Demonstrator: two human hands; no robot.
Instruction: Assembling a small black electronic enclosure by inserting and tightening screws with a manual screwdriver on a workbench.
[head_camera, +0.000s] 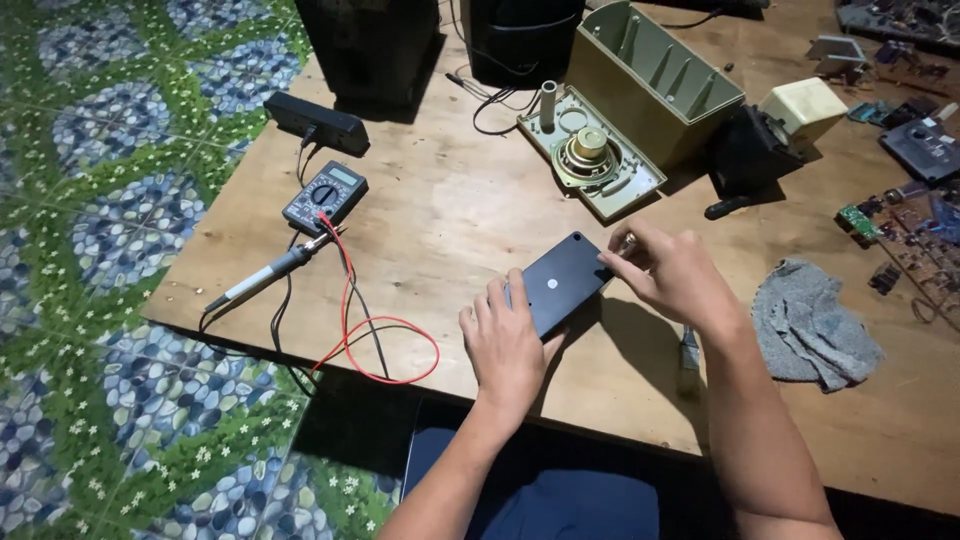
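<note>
A dark smartphone (560, 281) lies back-up on the wooden table (450, 215), tilted diagonally. My left hand (507, 345) rests on its near end and grips it. My right hand (668, 268) is at the phone's far right edge, fingers pinched on a small shiny object that is too small to identify. Part of the phone's near end is hidden under my left hand.
A multimeter (325, 196) with red and black leads (375, 340) and a soldering iron (262, 277) lie left. An opened green speaker case (640, 95) sits behind. A grey rag (812, 322), a brush (688, 355) and circuit boards (905, 235) are on the right.
</note>
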